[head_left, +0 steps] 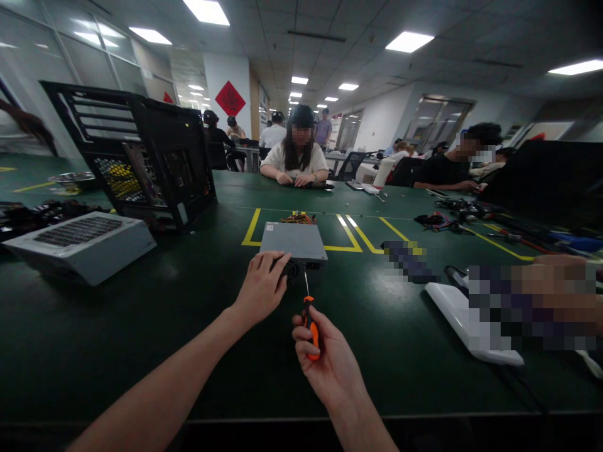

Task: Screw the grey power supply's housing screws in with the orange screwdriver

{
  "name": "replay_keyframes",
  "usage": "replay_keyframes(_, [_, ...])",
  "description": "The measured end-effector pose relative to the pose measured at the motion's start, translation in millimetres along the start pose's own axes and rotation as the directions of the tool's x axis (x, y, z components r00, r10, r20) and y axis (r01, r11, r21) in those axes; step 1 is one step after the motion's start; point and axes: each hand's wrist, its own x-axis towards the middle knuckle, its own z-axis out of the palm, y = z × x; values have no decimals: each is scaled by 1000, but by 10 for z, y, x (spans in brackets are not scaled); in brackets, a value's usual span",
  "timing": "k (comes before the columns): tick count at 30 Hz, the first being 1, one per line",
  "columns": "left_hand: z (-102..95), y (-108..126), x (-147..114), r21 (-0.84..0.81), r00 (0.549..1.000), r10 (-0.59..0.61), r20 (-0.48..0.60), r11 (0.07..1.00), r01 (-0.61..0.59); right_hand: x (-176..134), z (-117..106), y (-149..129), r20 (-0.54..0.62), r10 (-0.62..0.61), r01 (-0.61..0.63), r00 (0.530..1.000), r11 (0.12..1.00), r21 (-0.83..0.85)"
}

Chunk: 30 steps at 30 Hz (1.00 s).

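A grey computer power supply lies on the green table in front of me, its fan and socket side towards me. My left hand grips its near left corner, fingers over the top edge and thumb down by the front face. In my right hand is an orange and black screwdriver, the fingers wrapped round its handle. The thin shaft points away from me, and its tip meets the power supply's front face beside the socket. Any screw there is too small to make out. Coloured cables bunch behind the unit.
On the left stand an open black computer case, another power supply and a metal bowl. To the right lie a white flat device and loose cables. A person sits opposite; another hand is at right.
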Motion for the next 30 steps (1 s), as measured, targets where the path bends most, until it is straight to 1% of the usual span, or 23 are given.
replay_keyframes(3, [-11,9,2,-4,1000,-3,-3,1000,3,-8,7,4,-21,-2,1,1000,999,-40])
replay_keyframes(6, [-13,12,0,-8,1000,-5,-7,1000,5,-22,12,11,-15,28,-29,1000,997,-71])
replay_keyframes(9, [-7,6,-3,-4,1000,-6,-13,1000,6,-34,15,9,3,29,-29,1000,999,-26])
replay_keyframes(13, [1,-2,-6,3,1000,4,-13,1000,-3,-37,11,-5,-36,25,-23,999,999,42])
replay_keyframes(17, [2,0,-8,6,1000,-3,-4,1000,3,-22,-4,-4,-52,-10,8,999,999,-43])
replay_keyframes(21, [3,5,-7,5,1000,-7,2,1000,7,-8,-28,14,-36,-1,-2,999,996,-90])
replay_keyframes(23, [4,5,-5,6,1000,-10,3,1000,10,-9,-32,19,-27,-3,1,1000,997,-71])
replay_keyframes(27, [7,-1,-6,9,1000,-3,1,1000,3,-20,-18,7,-60,-23,22,998,1000,-10])
replay_keyframes(30, [9,-7,-10,7,1000,7,-4,1000,-7,-20,-12,-3,-59,-22,20,998,1000,-24])
